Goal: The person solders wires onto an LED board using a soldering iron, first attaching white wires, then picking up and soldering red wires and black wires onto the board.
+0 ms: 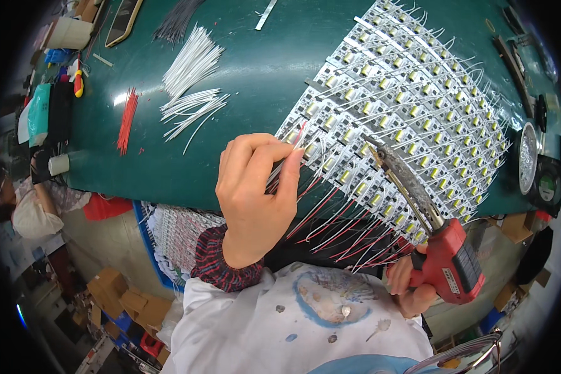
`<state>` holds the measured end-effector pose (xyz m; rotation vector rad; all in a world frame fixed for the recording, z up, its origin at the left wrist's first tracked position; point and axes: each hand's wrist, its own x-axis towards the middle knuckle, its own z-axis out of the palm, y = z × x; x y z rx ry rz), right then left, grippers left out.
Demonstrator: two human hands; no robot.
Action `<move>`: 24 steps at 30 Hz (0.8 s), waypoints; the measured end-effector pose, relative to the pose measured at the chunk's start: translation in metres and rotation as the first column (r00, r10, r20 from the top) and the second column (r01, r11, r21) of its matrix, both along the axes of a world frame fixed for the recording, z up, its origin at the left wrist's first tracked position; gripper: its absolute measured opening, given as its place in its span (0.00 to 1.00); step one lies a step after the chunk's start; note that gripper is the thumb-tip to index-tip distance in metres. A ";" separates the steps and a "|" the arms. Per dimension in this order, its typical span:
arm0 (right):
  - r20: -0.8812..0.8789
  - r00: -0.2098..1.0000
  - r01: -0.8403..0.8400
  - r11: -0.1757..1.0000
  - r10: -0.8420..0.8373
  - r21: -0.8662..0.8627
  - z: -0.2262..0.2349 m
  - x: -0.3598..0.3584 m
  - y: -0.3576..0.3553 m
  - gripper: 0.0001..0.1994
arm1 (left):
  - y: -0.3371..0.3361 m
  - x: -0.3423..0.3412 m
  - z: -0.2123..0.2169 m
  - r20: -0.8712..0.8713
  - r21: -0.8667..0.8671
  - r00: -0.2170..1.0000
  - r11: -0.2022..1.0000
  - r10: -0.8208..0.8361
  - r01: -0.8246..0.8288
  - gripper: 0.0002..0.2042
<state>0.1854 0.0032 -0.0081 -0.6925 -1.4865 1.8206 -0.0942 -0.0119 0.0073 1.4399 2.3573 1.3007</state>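
From my remote seat, I take the panel of small circuit boards [393, 106] as landmark. Far left of it lie red wires [128, 118], then white wires [193, 81]. At its near-left edge my left hand [255, 199] pinches what seems a thin wire. Right of that, my right hand [411, 283] clenches a red soldering gun [445, 252], tip touching the panel.

bright, even overhead light | glare patch on green table [121, 98] | fisheye bending; dark vignetted corners
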 end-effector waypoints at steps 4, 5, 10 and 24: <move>-0.006 1.000 -0.002 1.000 0.002 -0.010 -0.004 0.001 0.003 0.44 | -0.003 -0.001 0.002 -0.057 -0.019 0.998 1.000 -0.012 0.011 0.05; -0.037 0.999 -0.026 1.000 0.026 0.000 -0.006 0.002 0.003 0.43 | -0.006 0.001 0.003 -0.072 -0.025 0.997 1.000 -0.015 0.013 0.05; -0.010 1.000 -0.019 1.000 0.019 -0.021 -0.004 0.004 0.002 0.43 | -0.008 0.001 -0.005 -0.153 0.008 0.988 0.999 -0.035 0.037 0.06; 0.072 0.995 0.075 0.997 -0.074 -0.020 -0.003 0.003 -0.003 0.43 | -0.041 -0.036 0.041 -0.174 -0.337 0.971 0.936 -0.166 0.099 0.03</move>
